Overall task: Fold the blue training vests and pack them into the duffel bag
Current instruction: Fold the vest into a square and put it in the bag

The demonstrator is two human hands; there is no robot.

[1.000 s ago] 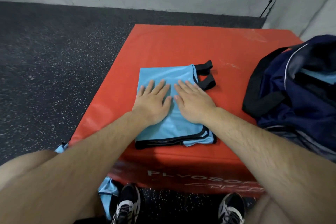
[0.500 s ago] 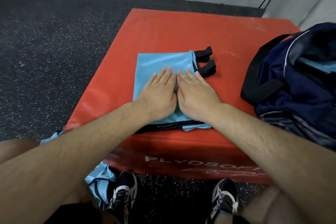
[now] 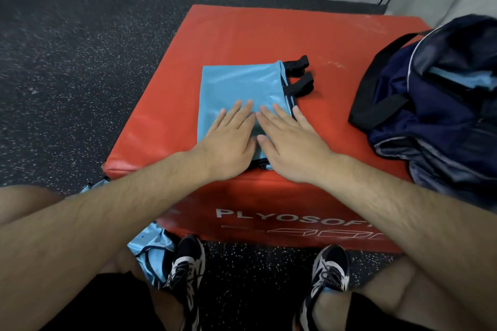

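Fingers (image 3: 242, 115) of left hand (image 3: 228, 148) and right hand (image 3: 293, 148) lie straight on vest (image 3: 242, 83) atop red box (image 3: 242, 32), speckled floor (image 3: 67, 62) around.

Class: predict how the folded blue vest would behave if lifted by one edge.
Probably floppy: the vest lies thin and flat on the red box. Its sheen suggests slippery cloth, so the fold may slide open.

Soft, even light from above, no hard shadows, shiny glare on the blue vest (image 3: 242, 83) and red box (image 3: 269, 32), bag (image 3: 443, 105) dark and blurry, arms (image 3: 80, 236) near the edges stretched and soft, wide bent view
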